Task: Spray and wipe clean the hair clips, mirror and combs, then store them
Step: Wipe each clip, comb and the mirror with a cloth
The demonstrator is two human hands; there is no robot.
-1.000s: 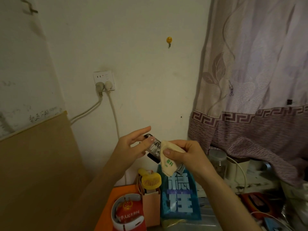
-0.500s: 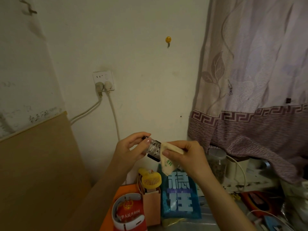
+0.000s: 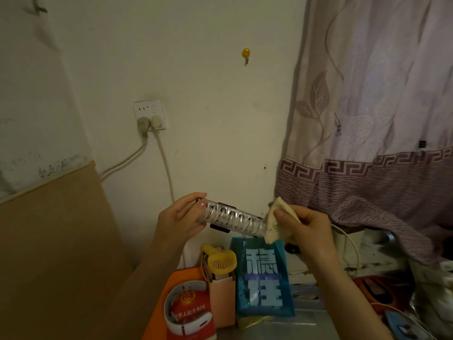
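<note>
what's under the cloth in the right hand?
The cloth, pinched by the right hand, wraps the clear hair clip's right end. That end is covered. The left hand holds the other end.

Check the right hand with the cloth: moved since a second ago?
Yes. The right hand, pinching the cloth, slid rightward along the clear hair clip, away from the wall socket and toward the curtain.

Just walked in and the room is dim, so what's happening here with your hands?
A person is wiping a clear comb, held up in front of the wall. The left hand grips one end, while the right hand pinches a cream cloth around the other end. Below them stand a yellow mini fan and a blue packet.
</note>
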